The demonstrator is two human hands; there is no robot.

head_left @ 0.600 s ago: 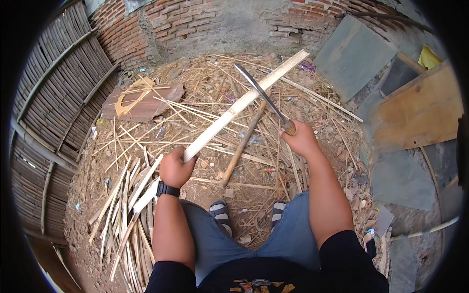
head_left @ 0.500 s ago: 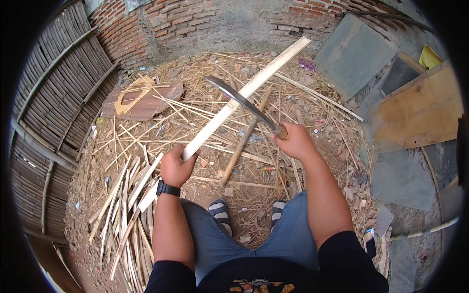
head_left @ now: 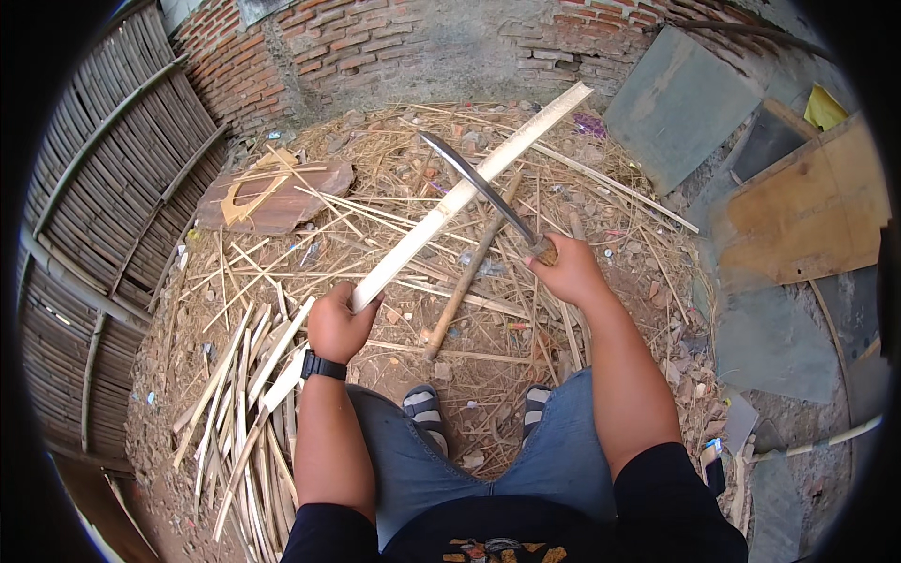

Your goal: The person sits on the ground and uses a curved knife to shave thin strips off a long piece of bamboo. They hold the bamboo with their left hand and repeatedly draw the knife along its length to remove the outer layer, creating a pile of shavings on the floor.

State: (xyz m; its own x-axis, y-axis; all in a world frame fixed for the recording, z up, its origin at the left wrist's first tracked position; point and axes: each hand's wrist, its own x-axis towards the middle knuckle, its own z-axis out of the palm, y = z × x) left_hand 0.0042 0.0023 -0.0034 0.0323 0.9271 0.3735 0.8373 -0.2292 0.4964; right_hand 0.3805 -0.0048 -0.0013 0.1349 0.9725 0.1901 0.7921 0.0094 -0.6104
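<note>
My left hand (head_left: 342, 322), with a black watch on its wrist, is wrapped round a long, pale split bamboo strip (head_left: 427, 231). The strip slants up and away to the right, and its near end sticks out behind my wrist. In my right hand (head_left: 570, 270) is the wooden handle of a machete with a curved dark blade (head_left: 497, 199). The blade crosses over the strip near its middle, its tip pointing far left. Whether the edge touches the strip or bites into it, I cannot tell.
Many split bamboo strips (head_left: 235, 413) lie heaped by my left leg. A wooden stick (head_left: 460, 291) lies ahead of my sandalled feet (head_left: 424, 411). A brown board (head_left: 272, 195) lies far left. A bamboo fence (head_left: 103, 178), a brick wall (head_left: 375, 47) and leaning panels (head_left: 680, 108) surround the littered ground.
The machete has shifted to the right and farther along the bamboo strip, its blade now steeper. The strip's far end has dropped slightly. Both grips stay the same.
</note>
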